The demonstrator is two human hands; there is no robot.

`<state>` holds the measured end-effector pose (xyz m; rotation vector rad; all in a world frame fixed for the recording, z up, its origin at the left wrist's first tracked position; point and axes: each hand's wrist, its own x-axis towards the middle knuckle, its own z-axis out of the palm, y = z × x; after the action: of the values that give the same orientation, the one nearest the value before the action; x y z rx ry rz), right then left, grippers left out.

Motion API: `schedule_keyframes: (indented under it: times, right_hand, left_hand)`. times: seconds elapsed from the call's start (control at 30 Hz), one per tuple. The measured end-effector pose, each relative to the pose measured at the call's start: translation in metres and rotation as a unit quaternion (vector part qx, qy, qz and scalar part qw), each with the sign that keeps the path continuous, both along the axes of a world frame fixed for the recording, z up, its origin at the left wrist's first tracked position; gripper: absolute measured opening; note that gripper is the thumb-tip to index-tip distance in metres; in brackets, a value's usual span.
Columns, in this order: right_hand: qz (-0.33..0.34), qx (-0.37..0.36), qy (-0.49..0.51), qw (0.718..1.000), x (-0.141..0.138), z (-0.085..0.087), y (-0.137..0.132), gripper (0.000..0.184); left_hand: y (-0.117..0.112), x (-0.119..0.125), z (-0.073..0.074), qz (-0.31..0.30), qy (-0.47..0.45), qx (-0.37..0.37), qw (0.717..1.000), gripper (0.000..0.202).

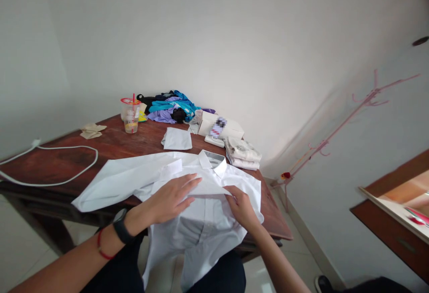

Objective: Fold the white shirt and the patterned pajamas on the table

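Note:
A white collared shirt [201, 226] lies front up over the table's front edge, its lower part hanging toward my legs. One sleeve stretches out to the left, and the collar points toward the wall. Across the chest runs a flap of white cloth with a straight lower edge. My left hand [169, 201] rests on that flap with its fingers stretched out. At the flap's right end, my right hand [241, 205] pinches the shirt's cloth between thumb and fingers.
On the wooden table [110, 143] are a folded white cloth [177, 139], a plastic cup with a straw [131, 118], a clothes pile [176, 107], a white box [231, 128], folded clothes [243, 152], a brown napkin [92, 130] and a white cable [72, 147]. A pink coat rack [335, 134] stands right.

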<state>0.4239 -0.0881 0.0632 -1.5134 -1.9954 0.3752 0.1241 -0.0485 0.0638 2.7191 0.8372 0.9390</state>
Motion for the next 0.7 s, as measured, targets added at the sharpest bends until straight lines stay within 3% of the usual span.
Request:
schedule_keyframes:
  times: [0.17,0.3,0.4,0.53,0.7]
  right_hand:
    - [0.044,-0.050,0.038,0.997,0.013,0.019,0.006,0.030]
    - [-0.011,-0.013,0.041,0.999,0.007,0.033,0.049,0.029]
    - [-0.023,0.054,0.052,0.997,0.005,0.048,0.111,0.026]
    - [-0.093,0.134,0.088,0.983,0.016,0.074,0.222,0.026]
    - [-0.237,0.126,0.080,0.960,0.043,0.086,0.356,0.041]
  left_hand:
    - [0.068,0.044,-0.009,0.002,0.020,-0.060,0.998,0.043]
    - [0.118,0.068,-0.014,-0.046,0.013,-0.071,0.996,0.036]
    - [0.135,0.073,-0.025,-0.049,-0.006,-0.070,0.996,0.036]
    - [0.145,0.073,-0.032,-0.044,-0.030,-0.123,0.991,0.029]
    - [0.158,0.076,-0.029,-0.032,-0.102,-0.263,0.959,0.027]
